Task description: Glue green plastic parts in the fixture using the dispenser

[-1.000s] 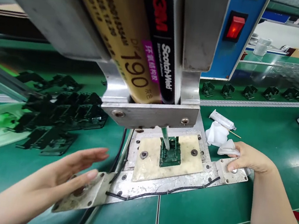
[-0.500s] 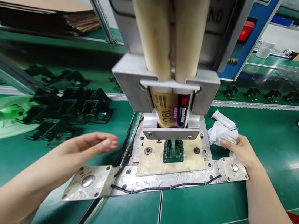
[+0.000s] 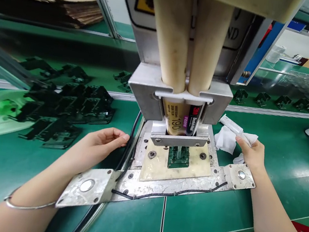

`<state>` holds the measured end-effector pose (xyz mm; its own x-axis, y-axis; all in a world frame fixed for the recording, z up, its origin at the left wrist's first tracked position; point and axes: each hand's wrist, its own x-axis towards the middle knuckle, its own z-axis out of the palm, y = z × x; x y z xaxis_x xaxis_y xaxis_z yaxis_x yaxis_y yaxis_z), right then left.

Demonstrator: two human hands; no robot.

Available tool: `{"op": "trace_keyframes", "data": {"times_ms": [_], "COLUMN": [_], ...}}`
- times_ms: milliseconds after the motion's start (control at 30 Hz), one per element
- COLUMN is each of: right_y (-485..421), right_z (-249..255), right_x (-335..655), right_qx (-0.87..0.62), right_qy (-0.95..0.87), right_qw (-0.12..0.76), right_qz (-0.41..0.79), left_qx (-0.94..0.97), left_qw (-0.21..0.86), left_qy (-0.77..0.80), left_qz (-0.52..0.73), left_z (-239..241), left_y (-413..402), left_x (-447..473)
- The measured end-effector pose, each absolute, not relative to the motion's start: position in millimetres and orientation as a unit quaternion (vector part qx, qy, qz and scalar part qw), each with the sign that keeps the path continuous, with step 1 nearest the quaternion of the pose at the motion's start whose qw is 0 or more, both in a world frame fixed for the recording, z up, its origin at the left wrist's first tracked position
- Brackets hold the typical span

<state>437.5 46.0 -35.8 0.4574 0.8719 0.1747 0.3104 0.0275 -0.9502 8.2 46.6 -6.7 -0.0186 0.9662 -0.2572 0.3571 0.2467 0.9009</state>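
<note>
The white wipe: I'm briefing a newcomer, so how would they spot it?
Find the big glue dispenser over the metal base plate. Just right of it, the right hand touches a crumpled white wipe; unlike the stiff white syringe behind it, it is soft and creased.

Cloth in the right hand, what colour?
White. The cloth in the right hand shows best in the head view.

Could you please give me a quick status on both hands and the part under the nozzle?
Left hand open, beside cable. Right hand on wipe, grip unclear. Green part seated under nozzle; nothing blocking.
</note>
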Motion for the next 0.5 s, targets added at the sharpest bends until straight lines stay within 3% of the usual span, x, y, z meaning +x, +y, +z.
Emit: {"op": "trace_keyframes", "data": {"times_ms": [500], "right_y": [43.5], "right_z": [-29.3], "right_x": [434.6], "right_qx": [-0.659], "right_qy": [-0.442], "right_qw": [0.545], "right_qz": [0.27], "left_qx": [0.555], "left_qw": [0.454], "left_qy": [0.633], "left_qz": [0.291], "left_z": [-9.6], "left_y": [44.5], "left_x": [4.9]}}
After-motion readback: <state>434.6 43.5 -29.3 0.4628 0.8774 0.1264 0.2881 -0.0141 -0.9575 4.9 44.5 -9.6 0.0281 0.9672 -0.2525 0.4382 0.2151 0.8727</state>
